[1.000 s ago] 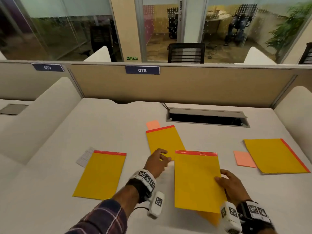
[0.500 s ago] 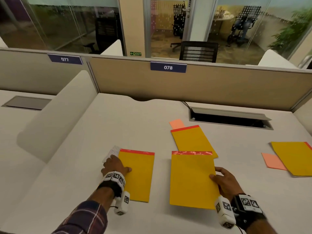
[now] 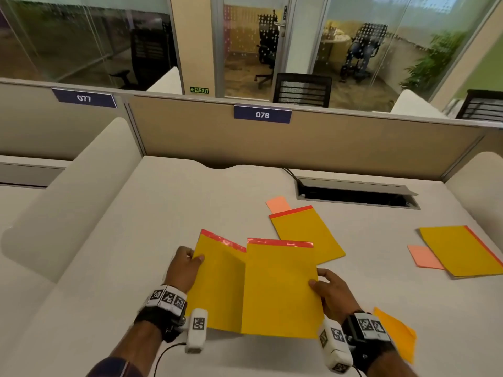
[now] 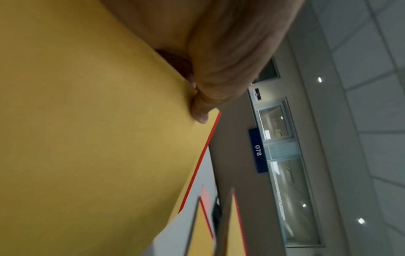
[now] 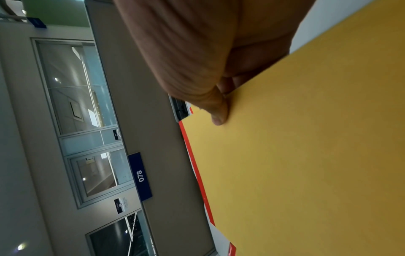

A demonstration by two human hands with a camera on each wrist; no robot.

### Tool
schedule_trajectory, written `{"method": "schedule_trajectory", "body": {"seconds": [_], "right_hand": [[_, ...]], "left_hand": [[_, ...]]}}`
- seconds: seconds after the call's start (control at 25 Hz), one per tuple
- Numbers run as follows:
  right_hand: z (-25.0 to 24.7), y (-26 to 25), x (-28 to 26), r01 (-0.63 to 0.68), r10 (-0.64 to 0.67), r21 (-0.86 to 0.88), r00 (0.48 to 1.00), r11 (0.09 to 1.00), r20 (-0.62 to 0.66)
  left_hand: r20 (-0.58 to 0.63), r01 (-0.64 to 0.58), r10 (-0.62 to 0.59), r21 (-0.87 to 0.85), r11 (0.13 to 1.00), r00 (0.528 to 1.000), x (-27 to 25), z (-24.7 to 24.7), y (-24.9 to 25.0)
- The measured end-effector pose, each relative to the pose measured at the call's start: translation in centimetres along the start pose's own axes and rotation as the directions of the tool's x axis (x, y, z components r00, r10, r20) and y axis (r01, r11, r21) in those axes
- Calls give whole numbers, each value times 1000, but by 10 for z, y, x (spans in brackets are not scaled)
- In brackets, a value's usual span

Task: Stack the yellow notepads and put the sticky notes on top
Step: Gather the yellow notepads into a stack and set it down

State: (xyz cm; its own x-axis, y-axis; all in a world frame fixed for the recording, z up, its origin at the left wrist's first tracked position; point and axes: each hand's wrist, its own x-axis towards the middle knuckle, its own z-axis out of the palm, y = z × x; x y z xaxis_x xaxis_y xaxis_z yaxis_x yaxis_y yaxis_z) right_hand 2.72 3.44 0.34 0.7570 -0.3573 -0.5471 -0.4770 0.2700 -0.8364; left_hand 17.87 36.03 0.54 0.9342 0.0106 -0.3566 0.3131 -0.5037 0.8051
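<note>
My left hand [image 3: 187,263] pinches the left edge of a yellow notepad [image 3: 217,284] with a red top strip, lifted and tilted; the left wrist view shows my thumb [image 4: 200,110] pressed on this left notepad [image 4: 98,138]. My right hand [image 3: 325,288] pinches the right edge of a second yellow notepad [image 3: 280,289], which overlaps the first pad's right side; this second notepad [image 5: 306,164] fills the right wrist view. A third notepad [image 3: 307,235] lies behind them, a fourth [image 3: 462,253] at the far right. Pink sticky notes lie at the back [image 3: 277,204] and right [image 3: 424,257].
An orange sheet [image 3: 397,336] lies by my right wrist. A cable slot [image 3: 356,194] with an open lid sits at the back of the white desk [image 3: 136,240]. A beige partition [image 3: 326,142] labelled 078 bounds the far edge; padded dividers flank both sides.
My left hand has picked up the left notepad and carried it right, lifted and tilted, so it now lies partly under the pad held by my right hand.
</note>
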Motion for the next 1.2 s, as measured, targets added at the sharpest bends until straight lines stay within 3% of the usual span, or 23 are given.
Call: {"method": "schedule_trajectory", "body": {"seconds": [0.12, 0.32, 0.44, 0.56, 0.64, 0.72, 0.8, 0.92, 1.0, 1.08, 1.2], "right_hand": [[22, 3, 15, 2, -4, -51, 999, 999, -52], [47, -7, 28, -13, -23, -297, 993, 955, -116], [53, -14, 37, -20, -16, -391, 996, 920, -88], [44, -25, 56, -51, 29, -365, 997, 930, -65], [25, -41, 76, -10, -110, -593, 980, 805, -167], [-3, -62, 101, -108, -228, -780, 924, 616, -308], [-24, -79, 120, -225, -215, -820, 898, 526, -383], [-25, -91, 144, -275, -91, -877, 938, 393, -335], [-15, -90, 155, -293, -102, -891, 932, 348, -347], [-10, -86, 161, -334, -137, -879, 907, 339, -398], [-21, -79, 170, -374, -100, -805, 880, 460, -465]], "left_hand": [[114, -16, 39, -194, 981, 993, -15, 16, 17], [221, 84, 3, -383, 920, 975, -39, 60, 32], [306, 102, 18, -371, 923, 952, -41, 76, 37], [321, 73, 64, -398, 914, 945, -24, 80, 29], [302, 94, 48, -438, 894, 952, -12, 79, 18], [290, 107, 35, -461, 881, 956, -4, 75, 13], [287, 128, 20, -487, 864, 958, 3, 71, 7], [267, 134, 1, -485, 864, 964, 11, 67, -1], [257, 142, -15, -482, 864, 966, 14, 66, -3], [253, 150, -27, -485, 862, 967, 17, 65, -3], [249, 157, -33, -494, 855, 968, 17, 62, -3]]}}
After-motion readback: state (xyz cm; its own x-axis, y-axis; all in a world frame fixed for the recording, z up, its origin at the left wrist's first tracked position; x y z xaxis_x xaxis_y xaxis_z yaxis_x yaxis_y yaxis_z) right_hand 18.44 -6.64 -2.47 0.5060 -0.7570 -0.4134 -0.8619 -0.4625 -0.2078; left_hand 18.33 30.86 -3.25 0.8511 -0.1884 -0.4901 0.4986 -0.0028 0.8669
